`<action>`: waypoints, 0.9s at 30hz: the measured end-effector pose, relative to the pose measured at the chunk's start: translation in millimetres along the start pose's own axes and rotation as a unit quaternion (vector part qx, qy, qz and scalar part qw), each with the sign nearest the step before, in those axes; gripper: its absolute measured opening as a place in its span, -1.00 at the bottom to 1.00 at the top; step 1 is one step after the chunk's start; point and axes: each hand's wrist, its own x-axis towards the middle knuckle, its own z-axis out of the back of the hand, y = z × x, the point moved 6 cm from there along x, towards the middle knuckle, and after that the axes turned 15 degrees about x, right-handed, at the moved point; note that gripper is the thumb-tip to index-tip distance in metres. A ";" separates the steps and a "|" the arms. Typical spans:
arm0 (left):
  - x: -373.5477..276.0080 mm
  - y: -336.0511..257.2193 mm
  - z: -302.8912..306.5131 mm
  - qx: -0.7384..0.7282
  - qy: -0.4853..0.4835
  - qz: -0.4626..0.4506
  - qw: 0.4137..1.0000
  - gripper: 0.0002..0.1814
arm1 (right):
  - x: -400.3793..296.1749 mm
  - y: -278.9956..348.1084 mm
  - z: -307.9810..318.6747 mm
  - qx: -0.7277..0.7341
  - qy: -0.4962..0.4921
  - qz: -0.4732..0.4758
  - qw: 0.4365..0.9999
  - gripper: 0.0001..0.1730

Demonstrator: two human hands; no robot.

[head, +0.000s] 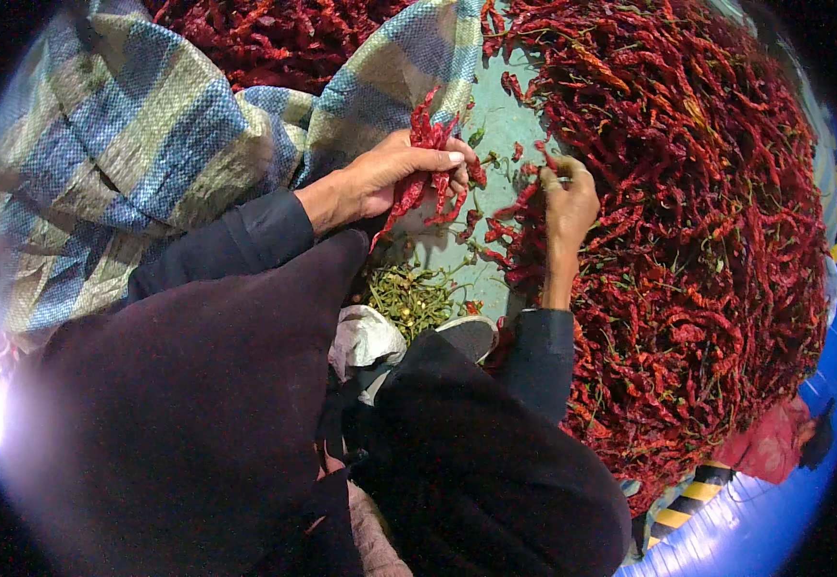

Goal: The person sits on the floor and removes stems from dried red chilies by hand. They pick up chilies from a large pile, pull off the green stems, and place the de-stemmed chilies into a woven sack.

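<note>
My left hand (411, 169) holds a small bunch of dried red chili peppers (429, 137) between thumb and fingers, beside the edge of a checked woven plastic sack. My right hand (570, 195) is to its right, fingers bent, at the left edge of a big heap of dried red chilies (693, 216). Its fingertips are at a small red chili (542, 153); whether they grip it is unclear. Loose chilies with green stems lie between the hands on the pale green surface (501, 108). Below my left hand is a pile of greenish chili stems (411, 292).
The blue and beige checked woven sack (151, 122) fills the upper left, with more red chilies (281, 36) behind it. My shoe (470, 337) is next to the stems. A black and yellow striped edge (685, 501), a red cloth (768, 440) and blue floor (765, 519) lie lower right.
</note>
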 end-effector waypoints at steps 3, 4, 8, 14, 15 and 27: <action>2.5 7.2 0.0 -0.047 0.023 0.017 0.998 -0.75 | -12.1 -8.0 14.7 0.302 -0.049 -0.147 0.941 -0.70; 3.2 5.9 -2.1 -0.054 0.030 0.021 0.998 -0.74 | -14.1 -8.5 17.2 0.369 -0.072 -0.164 0.912 -0.72; 2.9 3.2 -16.2 -0.093 0.048 0.035 0.994 -0.72 | -22.3 9.4 16.4 0.610 0.027 -0.211 0.763 -0.72; -0.7 -0.4 -20.2 -0.118 -0.007 0.040 0.992 -0.74 | -43.4 38.2 -11.7 0.545 0.060 -0.213 0.809 -0.78; 2.5 2.8 -23.8 -0.129 -0.008 0.045 0.991 -0.75 | -47.6 39.2 -13.8 0.472 0.051 -0.202 0.856 -0.79; 9.1 2.6 1.0 -0.163 -0.076 -0.049 0.983 -0.77 | -87.1 52.7 -42.5 0.363 0.157 -0.190 0.899 -0.74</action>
